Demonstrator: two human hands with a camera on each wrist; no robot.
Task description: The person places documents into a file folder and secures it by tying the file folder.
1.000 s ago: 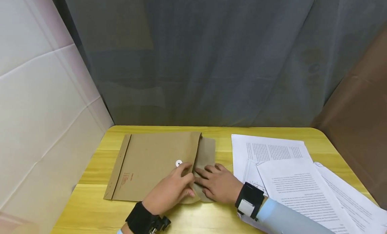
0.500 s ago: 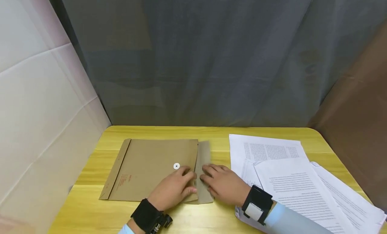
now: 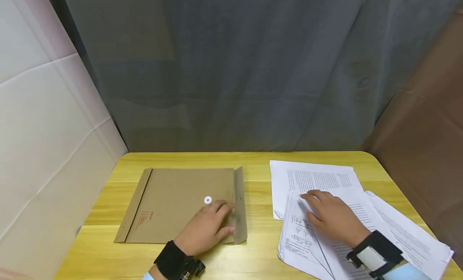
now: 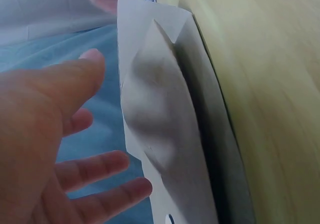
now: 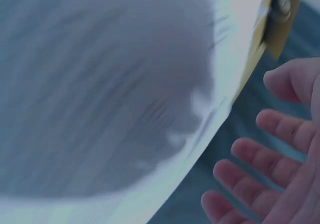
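- Left hand [image 3: 206, 231] is resting flat on the brown kraft envelope [image 3: 181, 203], fingers relaxed and spread near the white button closure [image 3: 207, 200], not gripping anything; grip is loose and open.
- Envelope is lying on the left half of the yellow wooden surface [image 3: 253, 256], with its flap [image 3: 239, 203] standing up along the right edge, just beside the left fingertips.
- Right hand [image 3: 332, 217] is now lying on the printed paper sheets [image 3: 318, 179] on the right side of the surface; one second ago it was pressing the flap together with the left hand, so it has left the envelope and crossed over to the papers.
- Right fingers are lying straight on the top sheet, nothing pinched yet; grip is open.
- Flap was folded out wider a second ago and is now sitting narrower and more upright.
- Judging from this, flap work looks finished and the sheets are becoming the next thing handled.
- Wrist views are blurry, showing only open fingers near paper.
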